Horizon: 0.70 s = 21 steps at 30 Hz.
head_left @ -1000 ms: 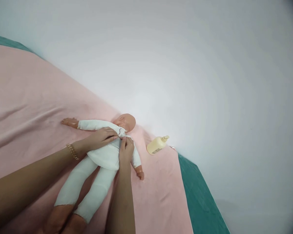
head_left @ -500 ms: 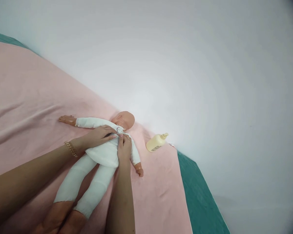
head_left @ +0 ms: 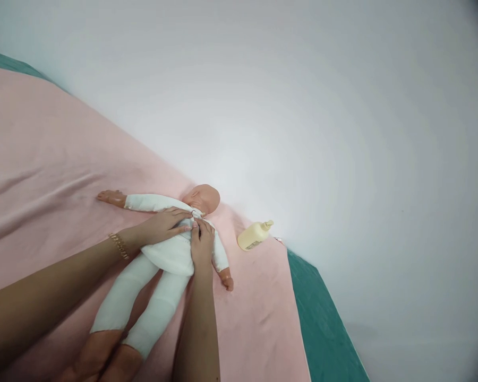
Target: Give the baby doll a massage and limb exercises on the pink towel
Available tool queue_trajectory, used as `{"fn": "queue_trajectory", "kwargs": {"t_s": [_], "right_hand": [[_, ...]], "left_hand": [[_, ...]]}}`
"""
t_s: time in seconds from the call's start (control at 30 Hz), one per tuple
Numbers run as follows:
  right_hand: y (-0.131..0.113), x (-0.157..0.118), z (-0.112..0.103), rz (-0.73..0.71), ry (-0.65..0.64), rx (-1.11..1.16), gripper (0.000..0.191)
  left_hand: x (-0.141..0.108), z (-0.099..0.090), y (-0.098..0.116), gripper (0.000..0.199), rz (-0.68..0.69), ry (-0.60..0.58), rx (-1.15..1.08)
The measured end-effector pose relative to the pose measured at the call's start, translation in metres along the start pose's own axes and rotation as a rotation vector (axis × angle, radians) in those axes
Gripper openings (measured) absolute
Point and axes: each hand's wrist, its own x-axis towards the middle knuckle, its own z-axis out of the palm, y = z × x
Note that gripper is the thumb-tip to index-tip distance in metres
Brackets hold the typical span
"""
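Both your hands, left (head_left: pixel 163 225) and right (head_left: pixel 202 244), meet on the doll's (head_left: pixel 171 254) chest, lower centre; whether they're gripping cloth, I can't tell.

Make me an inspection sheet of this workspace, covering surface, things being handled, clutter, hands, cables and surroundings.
Surface: pink cloth, wrinkled, with green material showing past its edges.
Things being handled: doll in white, lying on the cloth with its arms spread.
Clutter: cream pump bottle beside the doll; a small piece near the cloth's edge, too small to identify.
Hands: left hand and right hand at the doll's upper chest, fingers close together; grip unclear. Gold-coloured bracelet on the left wrist.
Cables: nothing seen.
Surroundings: plain pale wall alongside.
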Motion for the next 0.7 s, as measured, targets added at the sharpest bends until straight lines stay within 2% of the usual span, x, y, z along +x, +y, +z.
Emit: {"fn": "queue_trajectory", "kwargs": {"t_s": [0.17, 0.27, 0.37, 0.43, 0.47, 0.57, 0.63, 0.7], "right_hand": [[-0.002, -0.002, -0.001, 0.028, 0.022, 0.073, 0.043], [-0.004, -0.007, -0.006, 0.059, 0.057, 0.141, 0.045], [-0.011, -0.014, -0.024, 0.084, 0.145, 0.166, 0.045], [-0.018, -0.018, -0.041, 0.107, 0.176, 0.204, 0.041], [-0.022, -0.021, -0.05, 0.119, 0.146, 0.25, 0.039], [-0.032, -0.025, -0.07, 0.132, -0.057, 0.373, 0.038], [-0.036, -0.026, -0.074, 0.132, -0.147, 0.388, 0.038], [-0.036, -0.025, -0.069, 0.129, -0.161, 0.369, 0.039]], "left_hand": [[0.0, 0.003, 0.002, 0.062, -0.009, 0.039, -0.035], [-0.001, 0.0, 0.005, 0.061, 0.005, 0.103, -0.096], [-0.007, -0.016, 0.011, 0.058, -0.019, 0.18, -0.203], [-0.013, -0.032, 0.018, 0.054, -0.051, 0.157, -0.298], [-0.016, -0.04, 0.021, 0.052, -0.068, 0.111, -0.341], [-0.023, -0.058, 0.031, 0.052, -0.089, -0.017, -0.414], [-0.025, -0.062, 0.032, 0.053, -0.08, -0.098, -0.437], [-0.028, -0.063, 0.024, 0.054, -0.066, -0.108, -0.389]]}}
